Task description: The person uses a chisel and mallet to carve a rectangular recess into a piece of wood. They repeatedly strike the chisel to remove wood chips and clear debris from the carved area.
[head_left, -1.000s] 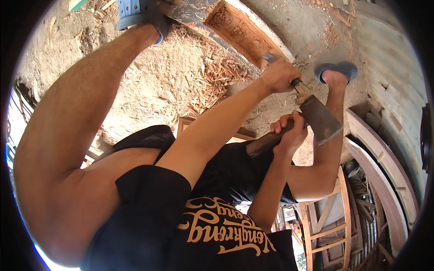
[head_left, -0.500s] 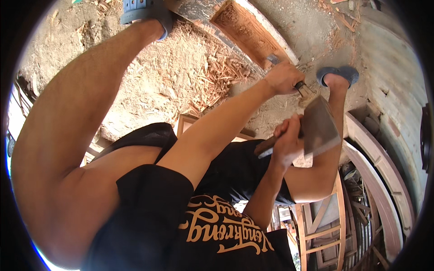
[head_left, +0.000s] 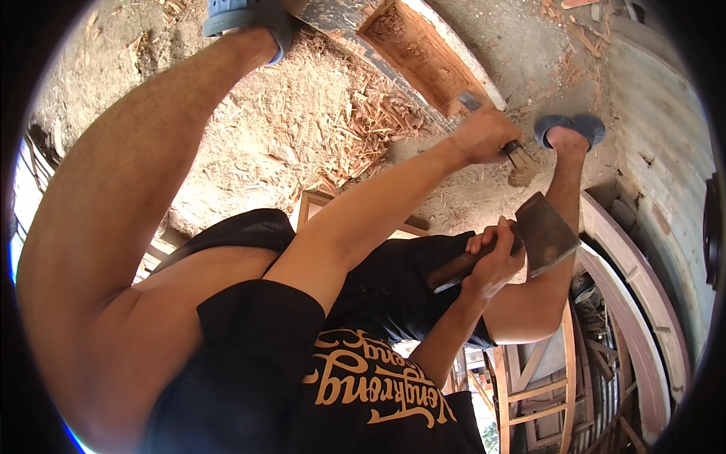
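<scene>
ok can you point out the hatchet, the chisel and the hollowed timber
Hatchet (head_left: 546, 236): head view, on its broad blade.
Chisel (head_left: 520, 158): head view, on the exposed end of its handle.
Hollowed timber (head_left: 460, 54): head view, on its pale rim.

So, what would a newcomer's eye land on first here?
Probably the hatchet-like tool in the right hand, its broad, dark metal head right of centre. Just above, the left hand grips a chisel-like tool with a frayed wooden end, near the hollowed wooden piece at the top. Reddish wood chips lie scattered on the ground below that piece.
</scene>
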The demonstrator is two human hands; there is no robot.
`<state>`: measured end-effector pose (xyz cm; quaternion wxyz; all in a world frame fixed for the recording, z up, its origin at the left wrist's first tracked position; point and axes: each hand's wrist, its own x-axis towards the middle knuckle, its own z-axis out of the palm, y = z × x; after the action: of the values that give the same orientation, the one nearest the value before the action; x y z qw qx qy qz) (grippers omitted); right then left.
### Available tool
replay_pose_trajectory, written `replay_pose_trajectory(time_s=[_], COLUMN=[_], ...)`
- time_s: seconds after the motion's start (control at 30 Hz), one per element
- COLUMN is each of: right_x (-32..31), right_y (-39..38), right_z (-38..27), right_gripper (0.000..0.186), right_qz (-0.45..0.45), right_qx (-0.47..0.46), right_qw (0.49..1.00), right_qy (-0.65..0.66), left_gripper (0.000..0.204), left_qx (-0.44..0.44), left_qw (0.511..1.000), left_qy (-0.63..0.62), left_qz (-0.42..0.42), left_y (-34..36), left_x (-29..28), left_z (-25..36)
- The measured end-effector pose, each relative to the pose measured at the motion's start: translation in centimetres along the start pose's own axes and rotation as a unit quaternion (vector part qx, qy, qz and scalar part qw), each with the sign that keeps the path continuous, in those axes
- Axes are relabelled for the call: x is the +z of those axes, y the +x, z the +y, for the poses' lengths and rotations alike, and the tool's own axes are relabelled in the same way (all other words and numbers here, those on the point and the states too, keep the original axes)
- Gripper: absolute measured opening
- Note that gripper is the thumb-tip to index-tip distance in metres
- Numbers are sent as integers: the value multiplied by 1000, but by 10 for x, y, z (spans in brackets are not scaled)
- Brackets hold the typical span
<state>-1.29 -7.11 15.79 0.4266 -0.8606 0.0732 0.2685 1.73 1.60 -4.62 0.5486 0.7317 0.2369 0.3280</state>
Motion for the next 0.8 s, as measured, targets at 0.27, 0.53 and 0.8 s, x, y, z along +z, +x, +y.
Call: replay_pose_trajectory(time_s=[0.27, 0.53, 0.8], right_x=[16, 17, 18], right_y=[0, 32, 38], right_z=[-13, 1, -2], right_gripper=[11, 22, 24], right_qz=[-10, -64, 4], right_qx=[-13, 113, 57], right_qw=[1000, 988, 992], right_qy=[7, 81, 110], left_gripper=[18, 13, 14], left_qx=[-13, -22, -24], left_qw=[999, 999, 999], left_qy=[-22, -20, 11], left_qz=[-27, -24, -37], left_y=[-4, -1, -1], left_x=[-5, -2, 3], left_z=[-4, -1, -5])
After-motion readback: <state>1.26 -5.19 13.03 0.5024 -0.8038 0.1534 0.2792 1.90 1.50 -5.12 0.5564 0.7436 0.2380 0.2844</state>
